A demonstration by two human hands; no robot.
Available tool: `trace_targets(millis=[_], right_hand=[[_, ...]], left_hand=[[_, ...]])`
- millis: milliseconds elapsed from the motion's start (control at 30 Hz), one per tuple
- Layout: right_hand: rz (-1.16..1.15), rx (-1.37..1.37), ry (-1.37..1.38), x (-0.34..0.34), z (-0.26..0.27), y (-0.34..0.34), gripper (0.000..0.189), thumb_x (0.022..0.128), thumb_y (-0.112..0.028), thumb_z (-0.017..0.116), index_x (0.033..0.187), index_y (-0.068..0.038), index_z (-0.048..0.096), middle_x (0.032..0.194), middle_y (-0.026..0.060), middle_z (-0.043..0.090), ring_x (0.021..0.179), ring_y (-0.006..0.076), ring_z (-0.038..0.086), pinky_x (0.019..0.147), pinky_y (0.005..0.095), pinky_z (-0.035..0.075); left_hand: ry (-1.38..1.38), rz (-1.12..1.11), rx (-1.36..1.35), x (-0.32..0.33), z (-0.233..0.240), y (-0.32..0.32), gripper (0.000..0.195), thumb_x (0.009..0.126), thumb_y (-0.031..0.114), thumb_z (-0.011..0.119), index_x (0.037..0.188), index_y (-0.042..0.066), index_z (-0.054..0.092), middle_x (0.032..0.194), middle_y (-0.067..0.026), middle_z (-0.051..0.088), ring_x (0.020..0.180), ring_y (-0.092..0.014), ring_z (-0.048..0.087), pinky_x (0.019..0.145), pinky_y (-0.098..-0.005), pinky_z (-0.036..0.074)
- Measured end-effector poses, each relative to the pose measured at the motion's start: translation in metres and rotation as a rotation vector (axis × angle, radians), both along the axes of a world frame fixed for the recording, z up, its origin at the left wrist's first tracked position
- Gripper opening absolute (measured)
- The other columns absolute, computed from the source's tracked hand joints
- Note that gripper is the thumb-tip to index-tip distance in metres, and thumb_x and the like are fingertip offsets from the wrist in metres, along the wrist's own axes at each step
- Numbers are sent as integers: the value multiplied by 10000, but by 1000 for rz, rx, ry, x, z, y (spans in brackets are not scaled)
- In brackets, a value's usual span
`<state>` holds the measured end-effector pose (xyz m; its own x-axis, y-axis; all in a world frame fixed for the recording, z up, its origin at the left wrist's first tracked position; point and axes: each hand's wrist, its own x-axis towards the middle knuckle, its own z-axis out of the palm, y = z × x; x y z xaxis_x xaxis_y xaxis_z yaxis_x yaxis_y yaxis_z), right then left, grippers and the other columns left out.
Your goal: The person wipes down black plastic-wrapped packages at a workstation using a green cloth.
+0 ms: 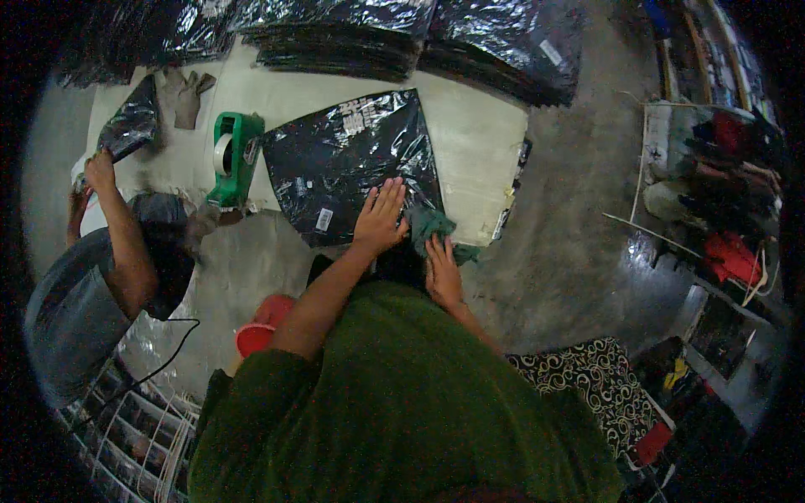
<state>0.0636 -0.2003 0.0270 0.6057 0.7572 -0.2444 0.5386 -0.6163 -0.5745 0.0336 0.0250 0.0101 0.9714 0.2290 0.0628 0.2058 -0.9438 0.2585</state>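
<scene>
A dark garment in a clear plastic bag (352, 157), with light print and a small label, lies on the pale tabletop (481, 157) before me. My left hand (380, 214) rests flat on the lower right part of the bag, fingers stretched and pointing up the table. My right hand (442, 267) touches a crumpled green cloth (431, 227) at the bag's lower right corner by the table's near edge. Whether its fingers grip the cloth is not plain.
Stacks of bagged dark garments (339, 56) line the far side. A green tape dispenser (234, 160) and a grey glove (187, 97) lie left. A co-worker (82, 302) handles another bag there. A red bucket (258, 333) stands below; cloth-filled racks (710, 188) are right.
</scene>
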Motion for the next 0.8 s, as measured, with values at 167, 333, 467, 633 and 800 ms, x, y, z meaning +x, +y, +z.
trace_targets(millis=[167, 333, 467, 633, 800], right_hand=[[-975, 344, 417, 4, -6, -74, 348, 955, -192, 429, 1165, 28, 600, 1149, 154, 634, 1048, 284, 587, 951, 377, 426], [-1269, 634, 149, 37, -8, -113, 371, 942, -208, 393, 1091, 34, 631, 1030, 152, 649, 953, 250, 583, 879, 368, 443], [-1183, 497, -86, 44, 38, -82, 369, 933, -202, 385, 1054, 35, 640, 1000, 163, 648, 945, 258, 591, 867, 370, 451], [-1218, 586, -139, 38, 23, -112, 368, 938, -239, 399, 1038, 24, 637, 943, 121, 638, 901, 234, 589, 834, 359, 450], [-1308, 671, -48, 51, 52, -127, 386, 959, -267, 385, 1067, 15, 625, 991, 109, 626, 913, 230, 588, 853, 349, 443]], left_hand=[[-119, 279, -422, 71, 36, 78, 184, 806, 199, 652, 883, 34, 635, 920, -147, 635, 867, -333, 584, 814, -466, 435], [114, 351, -177, 143, 19, 160, 617, 775, 333, 715, 1260, 2, 526, 1155, -178, 626, 1095, -330, 581, 933, -452, 449], [370, 13, -478, 158, 29, 194, 559, 756, 404, 744, 1149, 27, 616, 1086, -172, 662, 1028, -344, 618, 867, -450, 492], [88, -208, -776, 147, 217, 142, 261, 759, 171, 748, 905, 12, 601, 793, -93, 614, 798, -167, 594, 725, -333, 473], [-253, -401, -599, 87, 337, 147, 189, 661, 3, 705, 825, 3, 612, 724, -50, 566, 679, -104, 521, 592, -255, 411]])
